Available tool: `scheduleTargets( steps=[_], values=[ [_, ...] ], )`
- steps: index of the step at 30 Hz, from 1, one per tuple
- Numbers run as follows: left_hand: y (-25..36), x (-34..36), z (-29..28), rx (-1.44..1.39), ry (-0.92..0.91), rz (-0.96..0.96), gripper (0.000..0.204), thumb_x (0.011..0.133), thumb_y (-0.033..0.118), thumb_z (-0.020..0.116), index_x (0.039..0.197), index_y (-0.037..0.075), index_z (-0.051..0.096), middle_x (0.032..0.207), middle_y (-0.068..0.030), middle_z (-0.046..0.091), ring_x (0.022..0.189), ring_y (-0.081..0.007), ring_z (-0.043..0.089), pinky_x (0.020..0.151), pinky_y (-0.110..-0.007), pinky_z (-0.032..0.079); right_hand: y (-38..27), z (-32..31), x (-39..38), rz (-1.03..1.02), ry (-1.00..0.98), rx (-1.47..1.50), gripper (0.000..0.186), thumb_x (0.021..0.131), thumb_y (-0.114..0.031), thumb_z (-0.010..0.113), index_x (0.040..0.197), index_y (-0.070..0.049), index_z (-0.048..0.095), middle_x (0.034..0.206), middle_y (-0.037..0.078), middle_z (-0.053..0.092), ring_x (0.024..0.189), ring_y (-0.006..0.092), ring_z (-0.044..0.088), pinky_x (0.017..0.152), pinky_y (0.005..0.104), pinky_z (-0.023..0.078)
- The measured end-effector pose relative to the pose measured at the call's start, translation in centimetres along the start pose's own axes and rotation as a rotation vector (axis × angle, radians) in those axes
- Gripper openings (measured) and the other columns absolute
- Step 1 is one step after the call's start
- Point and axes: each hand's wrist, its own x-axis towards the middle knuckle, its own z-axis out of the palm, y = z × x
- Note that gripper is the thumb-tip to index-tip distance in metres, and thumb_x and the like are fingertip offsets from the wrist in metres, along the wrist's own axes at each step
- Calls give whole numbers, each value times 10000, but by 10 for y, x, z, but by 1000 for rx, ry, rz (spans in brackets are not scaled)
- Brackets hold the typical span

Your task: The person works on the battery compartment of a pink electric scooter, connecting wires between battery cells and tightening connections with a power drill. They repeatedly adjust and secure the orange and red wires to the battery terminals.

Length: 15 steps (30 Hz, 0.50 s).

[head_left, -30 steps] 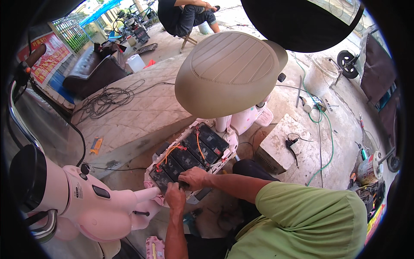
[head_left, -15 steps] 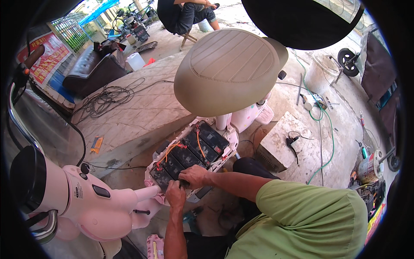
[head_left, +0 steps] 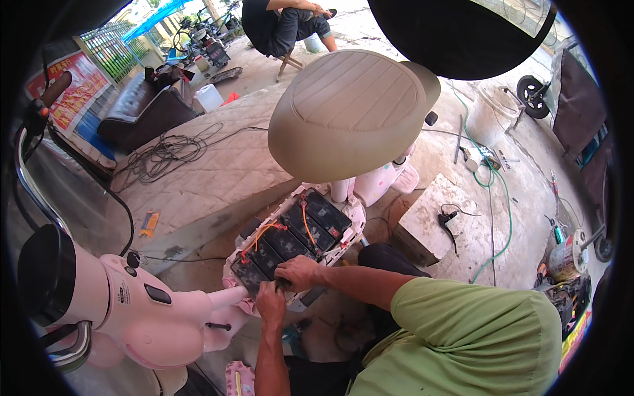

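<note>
A pink electric scooter stands in front of me with its tan seat raised. Its open battery bay holds several dusty black batteries, joined by short orange wires with red ends. My left hand and my right hand meet at the bay's near edge, beside the closest battery. Both are closed, fingers bent around something small and dark between them that I cannot make out. My right wrist crosses the rim of the bay.
Right of the scooter, a dirty pale box carries a black brake lever. Beyond it stand a white bucket and a green hose. Coiled black cable lies far left. A seated person is at the back.
My two hands stay together at the same spot, with only slight finger movement. The whole view has shifted down slightly.
</note>
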Motion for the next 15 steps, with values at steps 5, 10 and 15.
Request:
scheduleTargets(
  steps=[5, 10, 15],
  values=[
    [-5, 1, 3, -2, 11, 0, 168, 950, 164, 736, 1058, 42, 778, 1092, -180, 716, 985, -442, 718, 846, -534, 577, 0, -2, 1, -8, -4, -10, 296, 888, -312, 782, 1089, -111, 698, 1045, 116, 749, 1003, 360, 755, 817, 491, 615],
    [-5, 0, 9, -22, 46, -4, 163, 948, 157, 744, 1071, 52, 772, 1095, -178, 715, 988, -442, 718, 840, -537, 579, 3, 1, 0, -16, 1, -9, 298, 886, -309, 782, 1091, -111, 695, 1042, 114, 744, 1006, 359, 753, 812, 493, 613],
    [-9, -2, 13, -42, 83, 0, 154, 945, 158, 760, 1060, 55, 762, 1086, -173, 706, 974, -444, 715, 829, -538, 579, 2, 0, 0, -14, -9, -1, 303, 877, -295, 781, 1101, -110, 694, 1042, 115, 741, 1008, 358, 753, 812, 492, 614]
  ],
)
